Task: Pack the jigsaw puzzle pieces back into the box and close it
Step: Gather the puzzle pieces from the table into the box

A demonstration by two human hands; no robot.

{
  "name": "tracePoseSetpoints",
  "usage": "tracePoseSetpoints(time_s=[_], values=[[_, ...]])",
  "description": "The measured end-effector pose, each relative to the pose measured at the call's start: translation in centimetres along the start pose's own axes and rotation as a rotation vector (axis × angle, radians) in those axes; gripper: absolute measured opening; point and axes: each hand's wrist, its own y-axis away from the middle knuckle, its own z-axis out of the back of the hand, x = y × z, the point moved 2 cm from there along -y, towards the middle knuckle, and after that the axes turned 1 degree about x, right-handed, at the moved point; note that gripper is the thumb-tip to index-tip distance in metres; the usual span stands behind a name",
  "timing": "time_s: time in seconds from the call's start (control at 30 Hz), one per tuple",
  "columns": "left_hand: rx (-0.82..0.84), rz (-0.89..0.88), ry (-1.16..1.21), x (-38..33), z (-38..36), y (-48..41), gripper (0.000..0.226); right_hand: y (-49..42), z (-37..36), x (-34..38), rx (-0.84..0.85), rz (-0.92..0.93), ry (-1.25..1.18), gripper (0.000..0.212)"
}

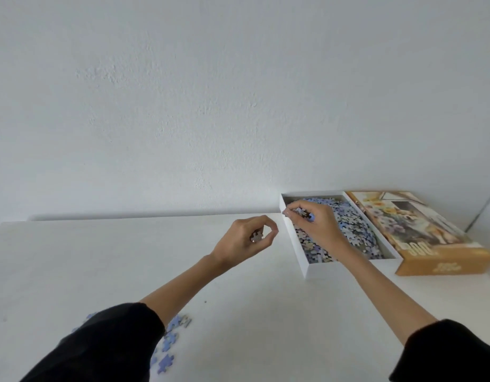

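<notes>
The left hand [246,241] pinches 1 puzzle piece [256,237] above the table [238,312], just short of the box [294,244]. Released there, the piece would miss. The right hand [318,224], fingers curled on a few pieces, hovers over the box's far corner near the rim, where spills seem likely. The sleeve could sweep the loose pieces [168,343] away. The lid [431,244] lies beside the box.

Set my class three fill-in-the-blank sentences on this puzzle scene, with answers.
The orange flower-printed cardboard lid lies ____ of the open white cardboard box.
The right hand grips pieces over it; the left hand pinches exactly ____ small grey jigsaw piece.
Loose blue jigsaw pieces lie by the black ____ sleeve.
Answers: right; one; left.
</notes>
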Motion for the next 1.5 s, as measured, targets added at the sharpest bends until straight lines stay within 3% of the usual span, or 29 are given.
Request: tracePoseSetpoints(time_s=[0.23,0.4,0.6,0.73,1.07,1.5], values=[[0.113,-0.138,0.081,-1.9,-8.7,-7.5,0.022,-2.2,6.9,-6.9,0.048,-0.036,0.107,0.013],[0.158,-0.198,0.048,-2.3,-13.7,-10.5,0.019,-3.3,9.1,-10.8,0.047,-0.104,0.108,0.014],[0.128,-0.169,0.015,-1.3,-16.2,-10.7,0.044,-3.3,8.8,-14.7,0.092,-0.222,0.100,0.044],[0.119,-0.158,0.102,-1.2,-15.8,-10.5,0.046,-3.3,8.4,-14.7,0.131,-0.249,0.097,0.026],[0.134,-0.135,0.065,-1.2,-13.3,-9.1,0.041,-3.0,7.2,-11.4,0.168,-0.216,0.034,0.021],[0.099,-0.023,0.047,-0.2,-0.8,-0.6,0.035,-3.2,-1.1,-1.3,0.150,-0.076,-0.018,0.013]])
